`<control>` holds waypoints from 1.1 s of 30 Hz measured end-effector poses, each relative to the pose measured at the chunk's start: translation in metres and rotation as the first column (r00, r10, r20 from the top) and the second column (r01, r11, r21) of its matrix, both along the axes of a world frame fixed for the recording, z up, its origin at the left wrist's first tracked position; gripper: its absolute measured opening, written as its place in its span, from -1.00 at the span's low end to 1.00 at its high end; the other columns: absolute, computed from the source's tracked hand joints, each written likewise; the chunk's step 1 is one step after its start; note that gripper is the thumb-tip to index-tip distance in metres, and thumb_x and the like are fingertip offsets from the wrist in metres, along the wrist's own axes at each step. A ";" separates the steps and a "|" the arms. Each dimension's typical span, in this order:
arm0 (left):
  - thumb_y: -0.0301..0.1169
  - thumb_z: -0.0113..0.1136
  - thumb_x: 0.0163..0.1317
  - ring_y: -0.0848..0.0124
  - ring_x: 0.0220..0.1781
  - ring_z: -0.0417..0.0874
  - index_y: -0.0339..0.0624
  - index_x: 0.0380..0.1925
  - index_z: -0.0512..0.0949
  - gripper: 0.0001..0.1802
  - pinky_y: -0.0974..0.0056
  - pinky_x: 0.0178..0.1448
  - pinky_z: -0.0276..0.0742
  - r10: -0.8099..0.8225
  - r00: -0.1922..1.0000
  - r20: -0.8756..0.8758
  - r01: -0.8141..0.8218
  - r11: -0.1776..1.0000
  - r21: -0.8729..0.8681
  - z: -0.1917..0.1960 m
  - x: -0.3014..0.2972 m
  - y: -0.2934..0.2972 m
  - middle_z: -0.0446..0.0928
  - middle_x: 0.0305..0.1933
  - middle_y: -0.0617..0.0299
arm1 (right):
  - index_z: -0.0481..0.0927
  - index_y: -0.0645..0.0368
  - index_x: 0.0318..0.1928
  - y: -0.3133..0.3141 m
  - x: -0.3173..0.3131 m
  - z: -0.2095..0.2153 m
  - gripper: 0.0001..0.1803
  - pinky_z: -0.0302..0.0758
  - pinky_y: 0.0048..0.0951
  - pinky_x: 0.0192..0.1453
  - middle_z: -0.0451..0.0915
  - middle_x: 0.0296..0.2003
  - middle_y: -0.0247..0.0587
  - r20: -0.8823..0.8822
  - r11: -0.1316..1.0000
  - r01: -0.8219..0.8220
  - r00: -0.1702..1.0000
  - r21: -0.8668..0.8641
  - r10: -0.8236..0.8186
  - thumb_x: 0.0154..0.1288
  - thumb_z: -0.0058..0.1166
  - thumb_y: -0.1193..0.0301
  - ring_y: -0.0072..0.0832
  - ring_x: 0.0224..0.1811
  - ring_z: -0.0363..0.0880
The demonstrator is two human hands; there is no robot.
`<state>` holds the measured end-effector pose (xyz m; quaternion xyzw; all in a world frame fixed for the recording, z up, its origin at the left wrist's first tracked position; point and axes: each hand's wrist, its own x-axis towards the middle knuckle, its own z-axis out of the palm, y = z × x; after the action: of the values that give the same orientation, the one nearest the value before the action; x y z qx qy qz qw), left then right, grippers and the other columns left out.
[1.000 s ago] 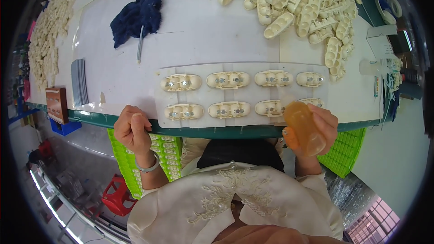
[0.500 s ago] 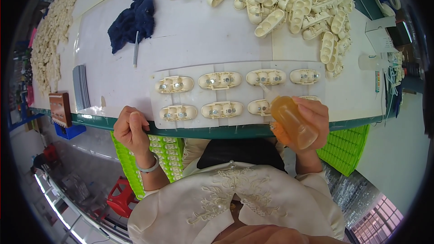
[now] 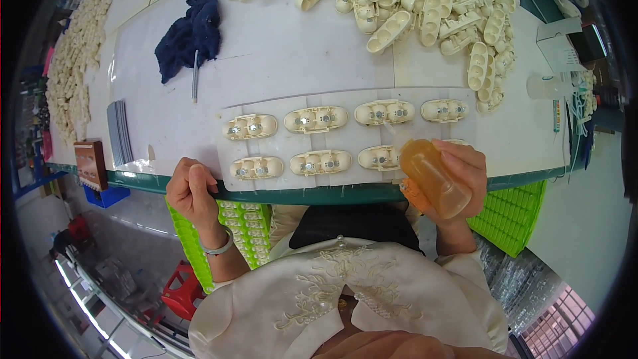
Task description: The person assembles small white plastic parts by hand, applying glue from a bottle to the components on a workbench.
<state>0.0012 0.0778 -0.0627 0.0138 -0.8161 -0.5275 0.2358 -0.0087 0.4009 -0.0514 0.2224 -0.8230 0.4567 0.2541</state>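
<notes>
Below the embroidered white top (image 3: 342, 286), a bright green tray (image 3: 508, 216) stands by the lap on the right, another tray (image 3: 189, 236) holding cream pieces on the left, and a red stool (image 3: 181, 289) on the grey floor (image 3: 139, 246). The left hand (image 3: 191, 187) is curled with fingers drawn in at the table's green edge (image 3: 312, 196); whether anything is inside cannot be told. The right hand (image 3: 465, 176) is clamped around an amber bottle (image 3: 435, 179), tilted over the right part of a pale board (image 3: 249, 146), where cream casings (image 3: 321, 161) lie in two rows. Beyond, the white tabletop (image 3: 279, 70) bears grey strips (image 3: 119, 131) at left and a dark blue cloth (image 3: 193, 33) touching a thin grey stick (image 3: 195, 76). Farther off, cream parts are heaped (image 3: 432, 6) at right, beside a white box (image 3: 558, 43), and smaller ones pile up (image 3: 76, 80) at far left.
</notes>
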 end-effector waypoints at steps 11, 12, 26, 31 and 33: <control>-0.46 -0.04 0.21 0.62 -0.73 0.18 -0.27 -0.79 0.32 -0.63 0.50 -0.63 -0.02 0.006 1.000 0.001 -0.006 1.000 -0.014 -0.001 0.000 -0.002 0.29 -0.74 0.27 | 0.34 0.27 -0.11 0.013 0.009 -0.002 -0.43 0.52 -0.38 -0.17 0.44 -0.19 0.05 0.020 0.989 0.102 0.995 -0.105 -0.100 -0.12 0.34 0.35 -0.31 -0.22 0.48; -0.45 -0.04 0.22 0.62 -0.73 0.18 -0.27 -0.79 0.32 -0.62 0.50 -0.63 -0.02 0.010 1.000 0.001 -0.010 1.000 -0.017 -0.001 0.001 -0.003 0.29 -0.74 0.27 | 0.34 0.27 -0.11 0.013 0.009 -0.003 -0.42 0.52 -0.38 -0.17 0.44 -0.19 0.05 0.000 0.992 0.099 0.995 -0.082 -0.099 -0.12 0.35 0.35 -0.31 -0.22 0.48; -0.45 -0.14 0.28 0.64 -0.71 0.11 -0.25 -0.79 0.26 -0.59 0.50 -0.61 -0.04 0.014 1.000 0.022 -0.013 0.999 -0.050 -0.002 0.001 0.000 0.21 -0.72 0.31 | 0.35 0.28 -0.11 0.014 0.003 -0.004 -0.43 0.47 -0.33 -0.20 0.43 -0.20 0.01 -0.070 0.993 0.030 0.997 -0.113 -0.038 -0.13 0.34 0.40 -0.31 -0.24 0.46; -0.46 -0.14 0.28 0.65 -0.71 0.11 -0.24 -0.79 0.25 -0.59 0.50 -0.61 -0.05 0.020 0.999 0.025 -0.019 0.999 -0.046 -0.002 0.000 0.001 0.21 -0.71 0.31 | 0.35 0.26 -0.10 0.013 0.001 -0.002 -0.42 0.40 -0.29 -0.20 0.43 -0.21 -0.01 -0.078 0.996 0.080 0.993 -0.043 -0.083 -0.14 0.35 0.39 -0.33 -0.25 0.44; -0.45 -0.10 0.26 0.64 -0.72 0.15 -0.26 -0.79 0.28 -0.60 0.50 -0.62 -0.03 0.021 0.999 0.025 -0.020 0.999 -0.028 -0.001 0.001 -0.001 0.25 -0.72 0.29 | 0.35 0.25 -0.10 0.016 0.001 -0.004 -0.43 0.39 -0.29 -0.20 0.43 -0.21 -0.02 -0.069 0.996 0.084 0.994 -0.008 -0.084 -0.14 0.35 0.39 -0.33 -0.25 0.44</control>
<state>0.0022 0.0772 -0.0641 0.0254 -0.8260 -0.5136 0.2310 -0.0074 0.4170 -0.0559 0.2028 -0.8212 0.4397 0.3019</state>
